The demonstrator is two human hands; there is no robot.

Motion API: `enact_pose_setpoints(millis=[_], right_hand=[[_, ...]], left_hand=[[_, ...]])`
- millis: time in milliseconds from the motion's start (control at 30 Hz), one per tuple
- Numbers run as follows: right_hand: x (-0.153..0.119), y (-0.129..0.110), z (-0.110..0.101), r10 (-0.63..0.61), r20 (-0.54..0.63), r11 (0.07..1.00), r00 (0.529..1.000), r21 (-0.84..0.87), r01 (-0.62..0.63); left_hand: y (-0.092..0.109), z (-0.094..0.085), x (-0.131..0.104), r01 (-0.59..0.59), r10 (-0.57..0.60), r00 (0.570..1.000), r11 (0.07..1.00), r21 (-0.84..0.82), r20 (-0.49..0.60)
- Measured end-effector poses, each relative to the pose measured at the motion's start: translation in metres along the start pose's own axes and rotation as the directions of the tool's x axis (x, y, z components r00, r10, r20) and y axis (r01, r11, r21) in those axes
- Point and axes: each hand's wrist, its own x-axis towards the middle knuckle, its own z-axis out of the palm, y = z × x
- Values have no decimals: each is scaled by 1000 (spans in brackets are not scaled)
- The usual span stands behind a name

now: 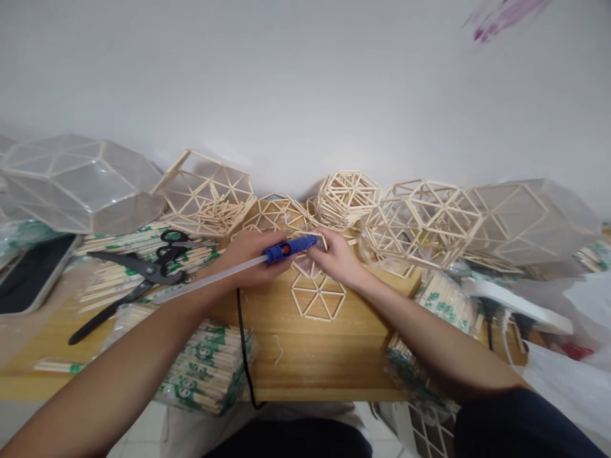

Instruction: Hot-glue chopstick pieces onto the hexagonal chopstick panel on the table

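Observation:
My left hand is closed around a blue hot glue gun, with a long translucent glue stick jutting from its back toward my left forearm. The gun's nose points right, toward my right hand. That hand's thumb and fingers pinch a small frame of thin wooden sticks, partly hidden by the gun and the fingers. Just below the hands, a flat hexagon of sticks with spokes lies on the wooden table, and more joined sticks show above it.
Stick lattices and film-covered polyhedra line the wall. At left lie pliers, scissors, a phone and wrapped chopsticks. A power strip sits at right. A black cord hangs over the front edge.

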Motion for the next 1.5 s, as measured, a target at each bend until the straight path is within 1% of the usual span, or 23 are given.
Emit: enact_pose_setpoints(millis=[167,333,400,567,733,833,967,1067,1300,1500], right_hand=[[1,1,-1,-22,15,999,1000,-34,22],[3,-1,-2,-76,-11,991,997,-107,75],[3,-2,-2,-67,-1,993,998,-94,67],[2,-1,-2,-2,12,997,1000,-77,3],[2,0,-3,-25,-1,994,1000,-110,24],[1,0,-5,-34,17,992,999,-124,36],[-1,-1,-5,30,61,994,998,-109,-23],[-1,-2,-4,16,55,993,998,-113,-10],[0,-3,-6,-71,62,968,996,-236,83],[-1,-1,-6,-31,91,973,995,-225,51]], left_hand=[[-1,-1,0,-28,28,1000,1000,10,3],[-2,0,-1,-41,41,999,999,30,-8],[-3,0,-1,-41,41,999,999,36,8],[-2,3,-3,-46,45,998,998,32,32],[-3,2,-4,-39,35,997,997,62,62],[-4,1,-5,-60,54,995,995,78,82],[-5,2,-5,-105,100,993,990,93,59],[-5,2,-5,-119,115,993,987,107,41],[-4,2,-4,-92,85,995,987,132,61],[-3,0,-3,-73,61,994,988,137,93]])
